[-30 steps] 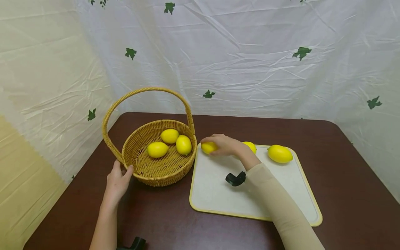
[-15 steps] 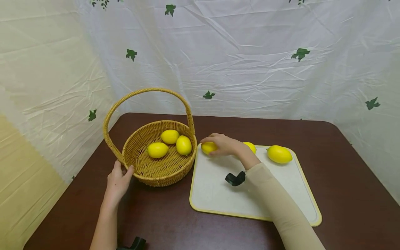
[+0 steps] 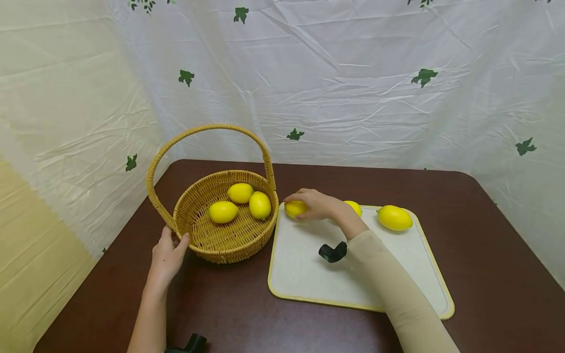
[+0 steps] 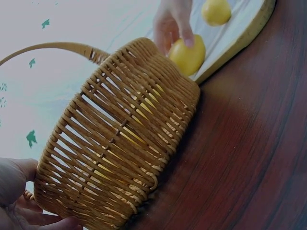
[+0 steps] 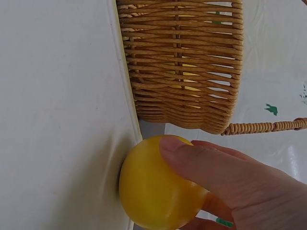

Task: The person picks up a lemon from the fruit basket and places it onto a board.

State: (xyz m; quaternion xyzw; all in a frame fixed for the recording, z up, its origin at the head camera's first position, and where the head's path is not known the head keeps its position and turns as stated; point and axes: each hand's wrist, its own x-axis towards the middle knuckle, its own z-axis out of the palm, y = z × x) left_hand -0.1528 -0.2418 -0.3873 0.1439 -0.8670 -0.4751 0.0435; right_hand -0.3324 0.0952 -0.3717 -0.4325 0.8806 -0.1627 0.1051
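A round wicker basket [image 3: 225, 252] with a tall arched handle [image 3: 207, 127] stands on the left part of the table. Inside it lie three lemons, one of them the left lemon [image 3: 222, 212]. My left hand [image 3: 166, 255] grips the basket's rim at the near left, thumb over the edge. At the far left corner of a white board [image 3: 309, 274], my right hand [image 3: 315, 203] holds a lemon [image 5: 156, 184] between thumb and fingers; this lemon sits at the board's edge, beside the basket. Two more lie on the board: a lemon [image 3: 395, 218] at right and a lemon [image 3: 353, 207] partly behind my right wrist.
The yellow-rimmed board lies right of the basket on a dark brown table [image 3: 229, 314]. A white cloth [image 3: 353, 98] with green leaf prints hangs behind the table and along its sides. Black curved pieces [image 3: 333, 252] show at both wrists.
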